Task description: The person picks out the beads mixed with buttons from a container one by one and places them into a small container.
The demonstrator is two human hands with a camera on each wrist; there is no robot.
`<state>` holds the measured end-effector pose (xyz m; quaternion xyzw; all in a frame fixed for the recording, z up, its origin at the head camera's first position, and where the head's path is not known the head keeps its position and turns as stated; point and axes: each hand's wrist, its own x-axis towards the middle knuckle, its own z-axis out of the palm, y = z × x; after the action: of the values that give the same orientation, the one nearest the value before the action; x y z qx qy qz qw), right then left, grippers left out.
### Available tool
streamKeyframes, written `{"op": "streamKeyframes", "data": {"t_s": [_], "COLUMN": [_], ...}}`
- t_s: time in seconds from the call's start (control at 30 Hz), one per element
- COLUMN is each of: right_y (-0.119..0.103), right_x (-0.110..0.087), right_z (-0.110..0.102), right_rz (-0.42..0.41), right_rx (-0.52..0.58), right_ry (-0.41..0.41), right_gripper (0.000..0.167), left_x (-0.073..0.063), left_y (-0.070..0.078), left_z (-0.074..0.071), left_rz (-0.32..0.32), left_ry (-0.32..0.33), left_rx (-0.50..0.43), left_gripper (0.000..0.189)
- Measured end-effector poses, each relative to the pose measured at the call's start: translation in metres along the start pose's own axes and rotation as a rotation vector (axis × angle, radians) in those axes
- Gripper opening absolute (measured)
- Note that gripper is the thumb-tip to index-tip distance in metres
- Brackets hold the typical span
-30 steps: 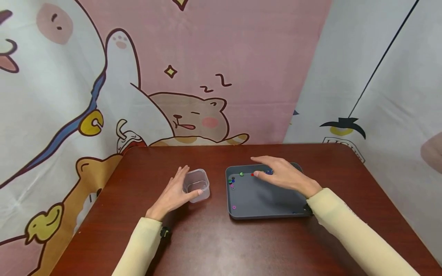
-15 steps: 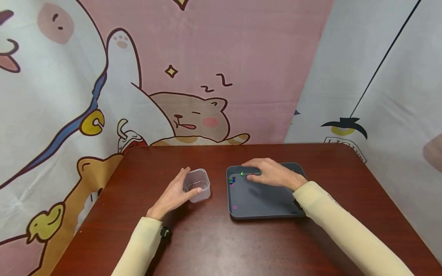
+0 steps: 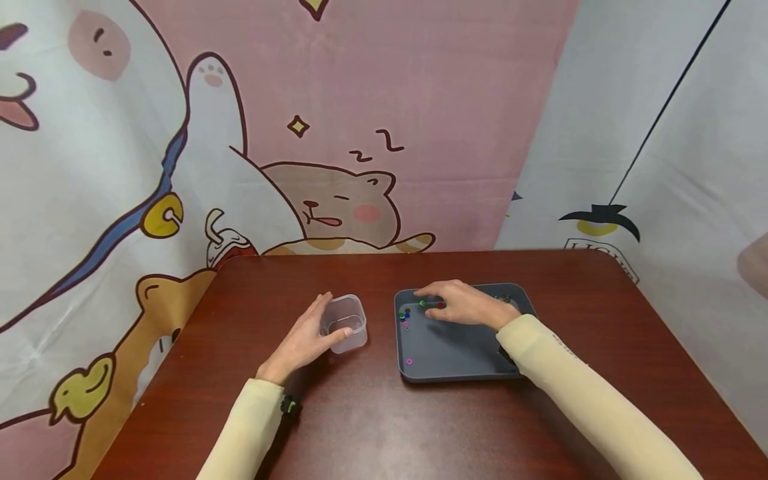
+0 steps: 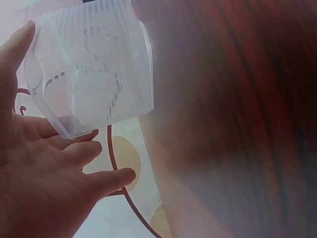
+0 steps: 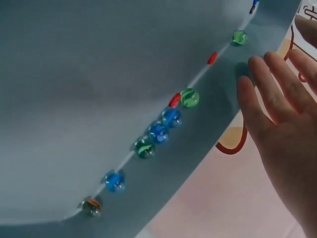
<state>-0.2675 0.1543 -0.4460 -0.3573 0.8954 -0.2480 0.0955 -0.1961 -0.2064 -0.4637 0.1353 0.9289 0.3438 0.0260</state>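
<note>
In the head view my left hand (image 3: 303, 337) is beside a clear plastic container (image 3: 357, 340), thumb over its near rim and fingers at its far left. The left wrist view shows thumb and fingers on opposite sides of the container's mouth, holding it loosely; its inside appears bare. My right hand (image 3: 461, 303) hovers over the far left part of a grey tray (image 3: 447, 353), fingers extended and holding nothing. Glass marbles line the tray's edge in the right wrist view, among them a green marble (image 5: 189, 97), a blue marble (image 5: 159, 133) and a red bead (image 5: 212, 58).
A pink ring (image 3: 409, 361) lies in the tray's near left corner. Several small coloured beads (image 3: 407, 316) sit along its left wall. The dark red-brown table (image 3: 360, 427) ends at a cartoon-printed cloth (image 3: 456, 133) behind it.
My right hand has moved left over the tray, uncovering small things by its far right wall. My left hand and the container have stayed in place.
</note>
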Motion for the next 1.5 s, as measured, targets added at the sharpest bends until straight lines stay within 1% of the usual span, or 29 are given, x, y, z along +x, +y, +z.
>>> {"op": "streamKeyframes", "data": {"t_s": [0.13, 0.3, 0.53, 0.67, 0.87, 1.1, 1.2, 1.3, 1.43, 1.5], "right_y": [0.001, 0.004, 0.007, 0.008, 0.013, 0.018, 0.02, 0.019, 0.011, 0.004], "right_x": [0.003, 0.005, 0.007, 0.007, 0.007, 0.008, 0.008, 0.008, 0.008, 0.009], "right_z": [0.003, 0.006, 0.011, 0.013, 0.019, 0.022, 0.024, 0.023, 0.018, 0.014], "right_rz": [0.02, 0.047, 0.063, 0.051, 0.011, -0.077, -0.097, -0.09, -0.064, -0.066], "right_rx": [0.01, 0.014, 0.008, -0.014, -0.096, -0.175, -0.197, -0.189, -0.125, -0.091], "right_ry": [-0.018, -0.031, -0.025, -0.011, 0.02, 0.076, 0.092, 0.114, 0.16, 0.192], "right_gripper": [0.051, 0.048, 0.043, 0.042, 0.038, 0.028, 0.023, 0.02, 0.02, 0.02], "left_x": [0.0, 0.0, 0.002, 0.003, 0.003, 0.002, 0.003, 0.003, 0.003, 0.003], "left_y": [0.001, 0.001, -0.001, -0.001, -0.001, -0.001, -0.001, -0.001, 0.0, 0.001], "left_z": [0.0, 0.002, 0.005, 0.007, 0.009, 0.011, 0.012, 0.012, 0.012, 0.012], "left_rz": [-0.005, 0.004, 0.047, 0.072, 0.102, 0.094, 0.091, 0.085, 0.076, 0.078], "left_ry": [-0.006, -0.005, 0.019, 0.021, 0.03, 0.042, 0.042, 0.036, 0.024, 0.021], "left_rx": [-0.005, -0.023, -0.036, -0.036, -0.027, -0.018, -0.016, -0.02, -0.024, -0.021], "left_gripper": [0.102, 0.101, 0.096, 0.091, 0.091, 0.092, 0.092, 0.091, 0.092, 0.092]}}
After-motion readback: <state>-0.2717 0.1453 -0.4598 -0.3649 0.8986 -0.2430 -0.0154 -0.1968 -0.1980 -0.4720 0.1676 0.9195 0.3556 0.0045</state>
